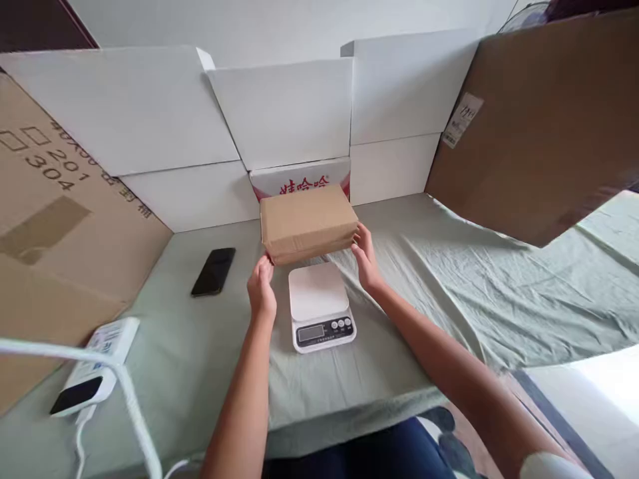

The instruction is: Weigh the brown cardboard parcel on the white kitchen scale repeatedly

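Observation:
A closed brown cardboard box (307, 223) is held between both my hands, just beyond a small white digital kitchen scale (321, 306). My left hand (261, 289) grips the box's near left corner. On the box's right end rests my right hand (366, 261), fingers pressed against its side. The box hovers or rests at the far edge of the scale; I cannot tell whether it touches the table. The scale's platform is bare and its display faces me.
A black phone (213, 271) lies left of the box on the pale green cloth (424, 279). A white device with a cable (92, 369) sits at front left. White and brown cardboard sheets (279, 110) wall the table's back and sides.

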Demonstrator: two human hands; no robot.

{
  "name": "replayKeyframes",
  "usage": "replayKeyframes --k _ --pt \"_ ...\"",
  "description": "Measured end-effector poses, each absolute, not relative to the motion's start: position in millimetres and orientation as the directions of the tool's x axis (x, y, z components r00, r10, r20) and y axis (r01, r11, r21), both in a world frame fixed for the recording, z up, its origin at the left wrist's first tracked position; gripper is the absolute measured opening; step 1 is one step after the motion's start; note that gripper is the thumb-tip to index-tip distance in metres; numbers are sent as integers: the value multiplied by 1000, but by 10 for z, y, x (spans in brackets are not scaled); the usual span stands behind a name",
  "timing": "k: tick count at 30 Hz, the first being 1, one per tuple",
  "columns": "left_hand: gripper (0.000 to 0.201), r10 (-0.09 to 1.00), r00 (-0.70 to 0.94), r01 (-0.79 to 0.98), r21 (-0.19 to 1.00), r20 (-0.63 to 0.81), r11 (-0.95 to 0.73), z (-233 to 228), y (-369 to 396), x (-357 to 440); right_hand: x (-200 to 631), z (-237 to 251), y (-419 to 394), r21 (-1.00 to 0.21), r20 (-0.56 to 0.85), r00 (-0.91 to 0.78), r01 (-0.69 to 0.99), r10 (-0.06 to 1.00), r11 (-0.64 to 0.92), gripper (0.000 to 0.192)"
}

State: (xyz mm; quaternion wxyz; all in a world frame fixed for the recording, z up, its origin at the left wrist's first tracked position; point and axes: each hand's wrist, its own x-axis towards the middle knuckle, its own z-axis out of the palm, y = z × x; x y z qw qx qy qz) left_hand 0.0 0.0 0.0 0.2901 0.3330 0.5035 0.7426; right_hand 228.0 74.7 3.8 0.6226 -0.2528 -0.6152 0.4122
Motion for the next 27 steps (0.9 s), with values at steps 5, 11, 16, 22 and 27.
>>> replayKeyframes --k 5,11,16,22,27 --pt "70 787 -571 -57 945 234 -322 -168 -537 37 2531 -128 203 -792 608 -83 -130 790 597 55" --pt "73 787 -568 -12 954 239 -299 -318 -972 61 2631 -236 -187 -799 596 -139 -6 791 601 56" --pt "71 794 -561 -12 957 233 -289 -347 -1006 81 2634 -199 -205 -816 570 -131 22 811 577 55" --pt "67 781 -588 -30 959 211 -282 -387 -1050 87 2665 -203 -261 -797 597 -123 19 793 604 50" --pt "64 776 -591 -27 957 218 -290 -405 -1114 103 2670 -207 -271 -804 584 -120 47 803 592 50"
